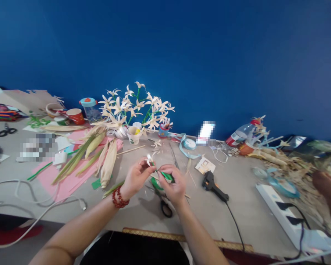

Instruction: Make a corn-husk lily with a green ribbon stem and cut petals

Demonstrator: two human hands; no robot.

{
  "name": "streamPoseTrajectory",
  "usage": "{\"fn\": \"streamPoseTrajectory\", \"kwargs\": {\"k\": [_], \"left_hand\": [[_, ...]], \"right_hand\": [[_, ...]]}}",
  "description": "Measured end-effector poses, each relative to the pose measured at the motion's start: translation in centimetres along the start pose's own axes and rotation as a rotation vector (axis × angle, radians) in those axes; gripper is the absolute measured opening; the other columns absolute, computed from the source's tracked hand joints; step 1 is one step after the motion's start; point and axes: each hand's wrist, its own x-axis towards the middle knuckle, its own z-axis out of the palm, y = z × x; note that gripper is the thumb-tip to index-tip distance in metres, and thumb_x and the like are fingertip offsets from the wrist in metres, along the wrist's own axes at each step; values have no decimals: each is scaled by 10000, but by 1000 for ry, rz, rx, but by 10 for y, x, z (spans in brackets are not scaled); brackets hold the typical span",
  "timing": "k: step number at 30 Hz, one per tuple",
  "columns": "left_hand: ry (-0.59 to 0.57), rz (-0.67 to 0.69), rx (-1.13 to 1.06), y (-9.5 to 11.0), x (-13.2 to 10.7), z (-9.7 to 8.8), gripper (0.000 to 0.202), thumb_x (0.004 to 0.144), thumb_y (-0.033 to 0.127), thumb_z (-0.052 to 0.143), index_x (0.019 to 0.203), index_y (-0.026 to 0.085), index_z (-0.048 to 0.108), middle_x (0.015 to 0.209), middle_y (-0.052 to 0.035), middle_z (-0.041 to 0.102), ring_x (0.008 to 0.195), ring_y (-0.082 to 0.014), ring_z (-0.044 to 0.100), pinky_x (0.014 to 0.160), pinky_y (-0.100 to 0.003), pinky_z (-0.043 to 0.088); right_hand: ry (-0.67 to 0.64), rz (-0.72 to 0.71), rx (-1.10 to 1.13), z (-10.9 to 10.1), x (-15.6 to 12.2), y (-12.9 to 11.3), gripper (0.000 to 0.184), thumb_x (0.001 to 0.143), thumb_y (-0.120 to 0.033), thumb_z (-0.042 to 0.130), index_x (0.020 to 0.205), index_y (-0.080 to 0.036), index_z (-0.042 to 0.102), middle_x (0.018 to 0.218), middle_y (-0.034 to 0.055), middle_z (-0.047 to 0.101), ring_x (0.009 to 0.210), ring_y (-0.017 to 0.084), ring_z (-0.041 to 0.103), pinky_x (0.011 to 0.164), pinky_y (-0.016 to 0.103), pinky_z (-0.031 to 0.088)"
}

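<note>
Above the middle of the table, my left hand (138, 176) pinches the base of a small pale flower (149, 158), with its petals pointing up and away. Close beside it on the right, my right hand (173, 184) is closed around something green (167, 177), which looks like a strip or roll of tape. The fingertips of both hands nearly meet below the flower. Under my hands lie scissors (166, 209) with black handles, partly covered. A green ring (156, 184) shows just behind my right hand.
Husk flowers (138, 105) on green stems stand in a paper cup (133, 136) by the blue wall. Corn husks (109, 163) lie on pink paper (67, 184) at left. A glue gun (213, 186) and a power strip (281, 217) are right, with trailing cords. Another person's limb (327, 198) enters at far right.
</note>
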Motion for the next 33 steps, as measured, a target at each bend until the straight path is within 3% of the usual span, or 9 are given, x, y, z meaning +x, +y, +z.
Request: {"fn": "streamPoseTrajectory", "kwargs": {"k": [12, 23, 29, 33], "left_hand": [[-40, -25, -91, 8, 0, 0, 227, 776, 376, 689, 802, 154, 654, 738, -15, 613, 703, -143, 566, 709, -270, 486], [-107, -112, -348, 1, 1, -5, 181, 768, 301, 723, 804, 148, 633, 766, -18, 638, 688, -134, 585, 679, -265, 485], [-203, -139, -517, -1, 2, -5, 186, 769, 277, 730, 725, 153, 598, 728, -10, 615, 672, -121, 561, 654, -253, 466], [-201, -145, -549, 0, 2, -3, 211, 749, 272, 749, 687, 154, 585, 708, -10, 612, 681, -129, 557, 662, -262, 455]], "right_hand": [[65, 413, 345, 5, 4, -8, 159, 746, -212, 676, 655, -192, 547, 732, 7, 625, 667, 144, 572, 617, 255, 444], [-20, 719, 768, 13, 0, -2, 255, 730, -305, 757, 668, -187, 540, 663, -17, 625, 470, 77, 484, 437, 192, 377], [-83, 810, 958, 13, 1, -7, 284, 708, -292, 779, 678, -188, 516, 587, -35, 604, 412, 60, 438, 379, 162, 311], [-86, 813, 1008, 14, 0, -8, 322, 702, -271, 782, 659, -190, 473, 598, -40, 599, 412, 48, 426, 395, 158, 307]]}}
